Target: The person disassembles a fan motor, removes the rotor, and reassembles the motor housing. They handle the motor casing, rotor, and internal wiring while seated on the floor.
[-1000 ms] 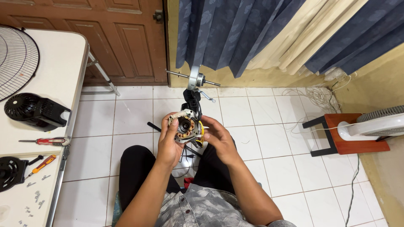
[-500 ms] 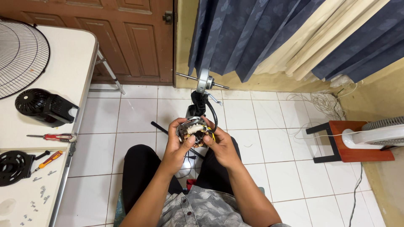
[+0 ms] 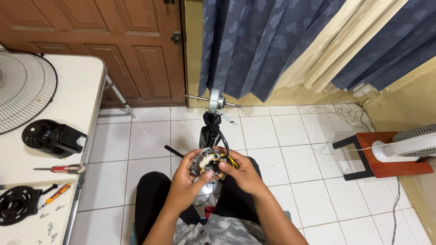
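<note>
Both my hands hold a round fan motor stator (image 3: pixel 207 162) with copper windings and yellow wires, over my lap. My left hand (image 3: pixel 187 179) cups its left and lower side. My right hand (image 3: pixel 240 170) grips its right side, thumb on the front face. Behind the stator a black fan neck (image 3: pixel 210 132) rises from the floor, topped by a silver motor part with a thin shaft (image 3: pixel 214 100) sticking out sideways. My legs in black trousers spread below on the white tiles.
A white table (image 3: pixel 86 90) on the left carries a wire fan guard (image 3: pixel 22 90), a black motor cover (image 3: pixel 50 137), a red screwdriver (image 3: pixel 63 169), an orange screwdriver (image 3: pixel 56 194), a black round cover (image 3: pixel 18 205) and loose screws. A white fan on a red stand (image 3: pixel 386 165) sits right. Door and blue curtains behind.
My view has shifted a little leftward and down. Both hands stay on the stator, with the right thumb now pressed onto its front face.
</note>
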